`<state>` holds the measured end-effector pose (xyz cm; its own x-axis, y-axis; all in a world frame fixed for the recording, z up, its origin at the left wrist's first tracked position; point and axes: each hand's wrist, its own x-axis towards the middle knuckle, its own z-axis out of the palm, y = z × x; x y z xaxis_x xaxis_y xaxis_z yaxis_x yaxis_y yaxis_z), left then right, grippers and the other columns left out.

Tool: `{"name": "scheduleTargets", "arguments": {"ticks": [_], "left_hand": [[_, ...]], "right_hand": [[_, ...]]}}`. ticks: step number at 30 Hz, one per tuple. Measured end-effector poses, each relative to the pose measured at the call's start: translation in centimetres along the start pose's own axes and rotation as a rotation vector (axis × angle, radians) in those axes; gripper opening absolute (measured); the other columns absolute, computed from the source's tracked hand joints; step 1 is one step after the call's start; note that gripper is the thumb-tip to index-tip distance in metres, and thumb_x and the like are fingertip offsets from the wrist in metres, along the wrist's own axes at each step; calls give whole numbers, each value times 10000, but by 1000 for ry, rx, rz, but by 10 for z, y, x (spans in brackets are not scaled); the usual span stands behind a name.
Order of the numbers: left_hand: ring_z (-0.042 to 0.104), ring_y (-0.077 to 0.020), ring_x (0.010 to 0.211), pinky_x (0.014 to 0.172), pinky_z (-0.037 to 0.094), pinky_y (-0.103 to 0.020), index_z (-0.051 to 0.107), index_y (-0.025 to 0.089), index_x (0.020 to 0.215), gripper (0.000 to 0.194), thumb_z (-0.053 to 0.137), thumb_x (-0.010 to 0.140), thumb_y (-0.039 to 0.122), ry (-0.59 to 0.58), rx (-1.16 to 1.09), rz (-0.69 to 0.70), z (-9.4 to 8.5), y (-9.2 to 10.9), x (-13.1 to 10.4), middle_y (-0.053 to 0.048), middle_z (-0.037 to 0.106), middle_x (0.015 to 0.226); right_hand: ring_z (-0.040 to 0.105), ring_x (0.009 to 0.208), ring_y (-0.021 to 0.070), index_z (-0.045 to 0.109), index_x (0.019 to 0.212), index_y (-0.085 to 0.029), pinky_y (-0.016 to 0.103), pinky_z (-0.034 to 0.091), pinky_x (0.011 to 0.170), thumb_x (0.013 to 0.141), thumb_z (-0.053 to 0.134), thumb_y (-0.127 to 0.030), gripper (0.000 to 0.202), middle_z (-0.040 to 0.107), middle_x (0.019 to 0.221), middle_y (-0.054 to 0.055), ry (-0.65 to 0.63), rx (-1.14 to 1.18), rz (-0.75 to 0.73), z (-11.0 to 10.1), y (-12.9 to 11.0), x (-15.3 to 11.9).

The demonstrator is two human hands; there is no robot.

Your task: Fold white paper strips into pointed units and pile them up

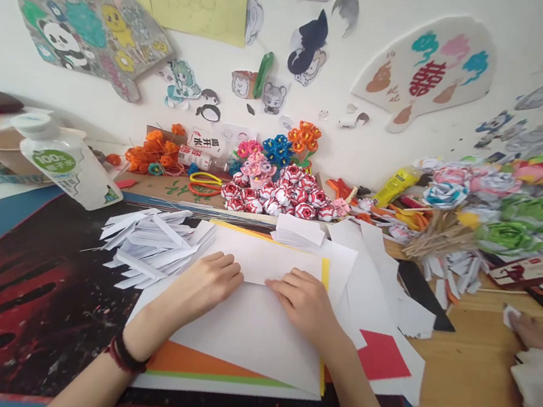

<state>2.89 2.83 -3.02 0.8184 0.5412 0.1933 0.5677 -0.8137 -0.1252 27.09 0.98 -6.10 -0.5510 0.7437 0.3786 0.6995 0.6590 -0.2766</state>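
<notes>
A white sheet of paper (274,258) lies folded or overlapping in front of me, atop a stack of paper. My left hand (218,278) is closed at the sheet's left side, fingers curled under with the fingertips mostly hidden. At the sheet's lower edge, my right hand (301,299) has its fingers bent and pressed together on the paper. Larger white paper (253,336) lies below both hands, over orange paper (209,361) and a yellow sheet's edge (325,272). Folded white paper strips (151,250) are heaped beside my left hand.
A white bottle (68,161) leans at the left. Red-and-white paper flowers (293,193) stand behind the stack, with green paper flowers (527,212) at the right. A red paper piece (384,356) lies nearby. Another person's hand (533,333) rests on the wooden table (474,373).
</notes>
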Motion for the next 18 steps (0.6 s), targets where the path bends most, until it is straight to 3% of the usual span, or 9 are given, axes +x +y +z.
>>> {"name": "scheduleTargets", "arguments": {"ticks": [10,18], "left_hand": [[484,-185,695,608,386,-314,541,140,715,253,444,944,92,5,-55,57,3,2,2,-52,564,753],[499,-201,780,682,368,-324,605,162,831,183,464,947,157,40,-83,-201,8,-4,6,-50,595,803]], "right_hand": [[554,748,193,707,970,-180,327,392,670,958,491,-197,217,674,761,53,12,-64,8,-3,-4,4],[571,821,196,683,925,-176,326,434,728,955,487,-174,199,675,844,58,32,-40,107,-4,-4,15]]}}
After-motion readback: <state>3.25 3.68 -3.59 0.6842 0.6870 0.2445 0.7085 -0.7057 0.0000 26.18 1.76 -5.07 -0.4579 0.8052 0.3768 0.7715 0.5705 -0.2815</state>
